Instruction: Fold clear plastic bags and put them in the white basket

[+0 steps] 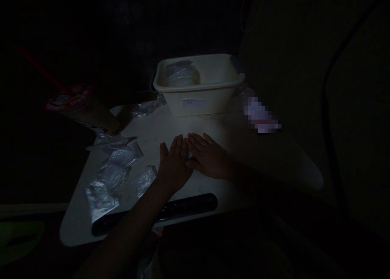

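Observation:
Both hands lie side by side, palms down, on the pale table (213, 126). My left hand (176, 165) is flat with its thumb held apart from the fingers. My right hand (210, 155) is stretched out too, its fingertips meeting the left hand's fingers. A small shiny bit of clear plastic (190, 154) shows in the gap between the hands; the rest of it is hidden beneath them. Close to my left wrist lies a clear plastic packet (145, 180). More clear plastic packets (102, 199) are spread along the table's left side.
A cream plastic tub (201, 102) with wrapped plastic inside stands at the back. At the left is a drink cup (91, 112) with a red straw. A blurred-out item (261, 115) lies right of the tub. A dark slot (191, 204) runs along the front edge. The scene is very dark.

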`<state>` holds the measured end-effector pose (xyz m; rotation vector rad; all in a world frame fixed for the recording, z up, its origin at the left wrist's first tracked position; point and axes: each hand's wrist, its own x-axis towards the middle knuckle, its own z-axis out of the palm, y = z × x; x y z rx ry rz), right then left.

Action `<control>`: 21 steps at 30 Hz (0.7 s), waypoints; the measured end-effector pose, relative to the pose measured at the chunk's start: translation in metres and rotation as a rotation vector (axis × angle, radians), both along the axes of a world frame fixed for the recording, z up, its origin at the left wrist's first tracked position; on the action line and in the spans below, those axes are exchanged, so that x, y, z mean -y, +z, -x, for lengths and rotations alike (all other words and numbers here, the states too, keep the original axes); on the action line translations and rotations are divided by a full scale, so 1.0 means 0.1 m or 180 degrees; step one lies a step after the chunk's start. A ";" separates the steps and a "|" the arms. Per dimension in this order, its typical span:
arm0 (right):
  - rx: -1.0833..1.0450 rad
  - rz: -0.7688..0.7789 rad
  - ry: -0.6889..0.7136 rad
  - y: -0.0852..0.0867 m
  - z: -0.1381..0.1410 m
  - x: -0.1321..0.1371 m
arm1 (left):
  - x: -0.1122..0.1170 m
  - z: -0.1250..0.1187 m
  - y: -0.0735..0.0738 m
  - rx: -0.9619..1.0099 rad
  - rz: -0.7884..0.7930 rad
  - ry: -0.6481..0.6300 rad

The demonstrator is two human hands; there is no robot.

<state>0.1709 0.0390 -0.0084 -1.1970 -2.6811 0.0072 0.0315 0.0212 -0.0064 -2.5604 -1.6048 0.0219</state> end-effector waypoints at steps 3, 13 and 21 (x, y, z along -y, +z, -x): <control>0.0000 0.0013 0.0000 0.00 0.00 0.00 | 0.00 0.00 0.01 -0.0009 0.0024 0.0018; 0.0021 0.0035 -0.0013 0.00 0.00 0.00 | -0.01 -0.01 -0.01 0.0011 0.0017 0.0028; 0.0078 0.0081 -0.0052 0.02 0.00 0.02 | 0.00 -0.01 0.01 -0.0016 0.0063 0.0028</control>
